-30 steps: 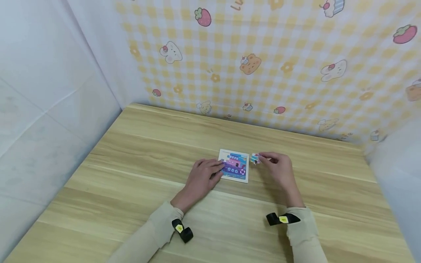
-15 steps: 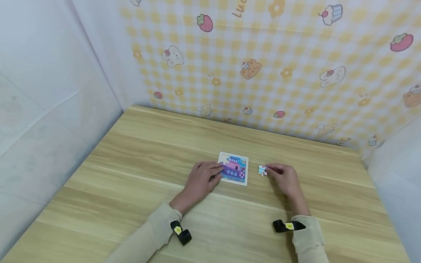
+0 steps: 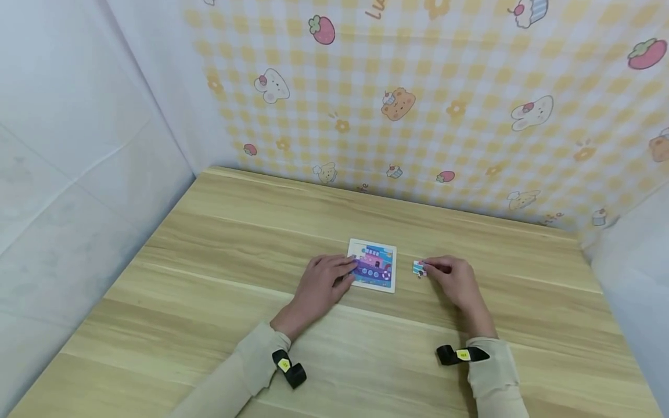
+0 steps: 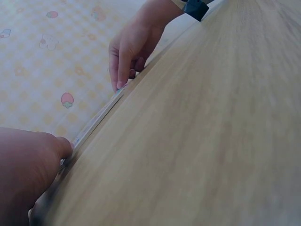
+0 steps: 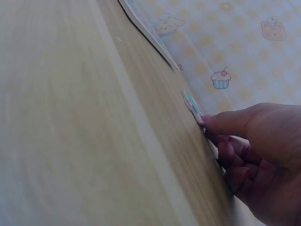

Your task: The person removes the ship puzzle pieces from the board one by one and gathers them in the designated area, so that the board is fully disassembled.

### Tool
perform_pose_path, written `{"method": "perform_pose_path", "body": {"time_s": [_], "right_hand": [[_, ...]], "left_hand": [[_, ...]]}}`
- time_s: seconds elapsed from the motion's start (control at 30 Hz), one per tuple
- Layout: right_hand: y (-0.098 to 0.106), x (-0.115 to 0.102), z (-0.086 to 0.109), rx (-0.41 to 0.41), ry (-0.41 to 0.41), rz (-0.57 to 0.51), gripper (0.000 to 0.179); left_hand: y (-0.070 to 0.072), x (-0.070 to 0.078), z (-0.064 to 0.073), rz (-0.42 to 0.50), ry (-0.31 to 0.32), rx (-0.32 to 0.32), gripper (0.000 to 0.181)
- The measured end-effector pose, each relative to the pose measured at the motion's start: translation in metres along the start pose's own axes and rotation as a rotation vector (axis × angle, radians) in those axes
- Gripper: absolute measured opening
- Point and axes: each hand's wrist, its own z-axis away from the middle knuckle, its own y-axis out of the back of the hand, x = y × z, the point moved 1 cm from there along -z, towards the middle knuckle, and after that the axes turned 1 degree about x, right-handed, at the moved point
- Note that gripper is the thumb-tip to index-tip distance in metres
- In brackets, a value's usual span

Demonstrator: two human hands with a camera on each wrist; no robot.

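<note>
A square jigsaw puzzle with a white border and a pink-and-purple ship picture lies flat on the table. Its upper left corner is pale. My left hand rests on the puzzle's left edge, the fingertips lying over the picture. To the right of the board, a small jigsaw piece with blue and white stripes is pinched at its right side by the thumb and fingers of my right hand. In the right wrist view the jigsaw piece sits low at the tabletop, apart from the board; whether it touches the wood I cannot tell.
The wood-grain table spreads around both hands. A yellow-checked cloth with cartoon prints hangs behind the table's back edge. White sheeting stands along the left side.
My right hand has moved right and slightly nearer with the jigsaw piece, away from the board's right edge, and the piece has turned a little. My left hand stays on the puzzle.
</note>
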Motion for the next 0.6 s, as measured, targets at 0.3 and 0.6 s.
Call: {"method": "perform_pose_path", "body": {"time_s": [0.3, 0.6], "right_hand": [[0.0026, 0.0, -0.0004, -0.008, -0.004, -0.014, 0.017], [0.0031, 0.0019, 0.0018, -0.009, -0.004, -0.026, 0.017]], "left_hand": [[0.0018, 0.0015, -0.001, -0.007, -0.009, 0.009, 0.037], [0.0009, 0.0013, 0.0002, 0.011, -0.027, 0.026, 0.037]]}}
